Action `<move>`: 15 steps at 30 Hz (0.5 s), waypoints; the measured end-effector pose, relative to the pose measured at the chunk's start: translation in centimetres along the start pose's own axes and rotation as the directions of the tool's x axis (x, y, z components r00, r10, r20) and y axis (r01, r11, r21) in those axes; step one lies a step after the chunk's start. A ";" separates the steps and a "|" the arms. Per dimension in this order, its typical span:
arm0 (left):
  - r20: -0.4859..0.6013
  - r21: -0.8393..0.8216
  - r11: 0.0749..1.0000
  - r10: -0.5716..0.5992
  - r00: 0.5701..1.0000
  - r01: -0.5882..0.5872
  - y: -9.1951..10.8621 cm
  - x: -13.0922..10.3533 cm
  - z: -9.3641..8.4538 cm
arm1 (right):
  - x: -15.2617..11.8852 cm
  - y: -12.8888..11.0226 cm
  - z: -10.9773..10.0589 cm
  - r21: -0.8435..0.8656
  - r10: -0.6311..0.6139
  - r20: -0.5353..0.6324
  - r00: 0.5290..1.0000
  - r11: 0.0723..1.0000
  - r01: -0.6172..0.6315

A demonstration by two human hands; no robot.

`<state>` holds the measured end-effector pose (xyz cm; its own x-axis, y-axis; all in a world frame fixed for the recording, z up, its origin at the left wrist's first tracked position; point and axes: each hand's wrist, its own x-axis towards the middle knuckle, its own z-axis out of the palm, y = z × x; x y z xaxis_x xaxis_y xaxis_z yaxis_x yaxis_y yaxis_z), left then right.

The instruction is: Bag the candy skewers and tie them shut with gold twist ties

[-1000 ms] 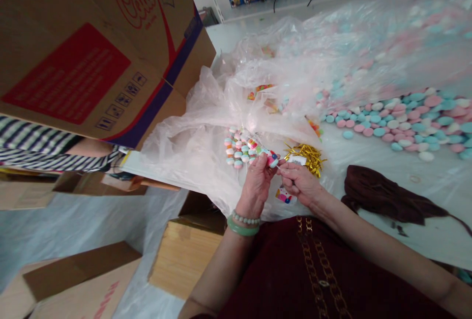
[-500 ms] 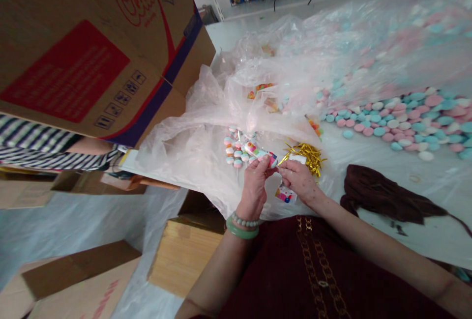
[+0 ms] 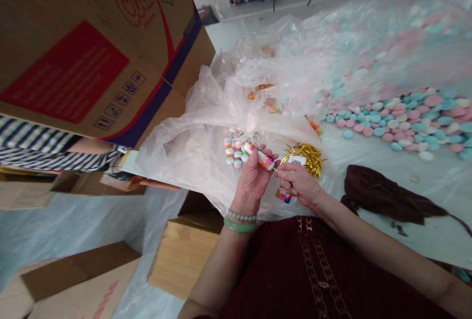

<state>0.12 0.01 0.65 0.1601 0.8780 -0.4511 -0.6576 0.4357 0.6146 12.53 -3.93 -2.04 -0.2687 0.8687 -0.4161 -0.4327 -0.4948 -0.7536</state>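
Note:
My left hand is closed around a marshmallow lollipop in a colourful printed wrapper. The thumb lies along its near side and the fingertips show beyond it. At the lollipop's lower end, the fingers of my right hand pinch the thin white stick. Just left of my hands lies a cluster of wrapped marshmallow lollipops in pink, white and blue. Gold twist ties are heaped beyond my right hand, with a white card among them. Partly hidden below that hand is a printed wrapper.
Loose pink, blue and white marshmallows spread over the right side under clear plastic sheeting. A dark brown cloth lies at the right. A large carton stands at the left, with a person's striped sleeve beneath it.
My left hand has turned, so its fingers now show behind the wrapped lollipop. My right hand has shifted slightly down and now pinches the stick, which has come into view.

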 end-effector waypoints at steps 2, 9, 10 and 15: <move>-0.046 0.008 0.999 0.032 0.998 -0.032 -1.0 0.0 0.4 | 0.1 0.1 0.4 0.012 -0.001 -0.031 1.000 1.000 0.001; -0.114 -0.013 0.999 0.050 0.992 -0.052 -3.5 -0.2 1.0 | 0.6 0.3 1.1 0.080 -0.031 -0.106 0.994 0.996 0.039; -0.100 -0.009 1.000 0.029 0.995 -0.030 -3.5 -0.1 0.9 | 0.5 0.2 1.0 0.061 -0.047 -0.097 0.994 0.997 0.053; -0.100 0.056 0.998 0.031 0.995 -0.026 -2.1 0.2 -0.2 | -0.4 -0.2 -0.2 -0.122 -0.055 -0.091 0.994 0.992 0.044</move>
<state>1.40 -0.75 -0.81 0.0650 0.8671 -0.4939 -0.6197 0.4230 0.6611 12.93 -4.19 -1.79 -0.1648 0.8932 -0.4184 -0.3363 -0.4497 -0.8274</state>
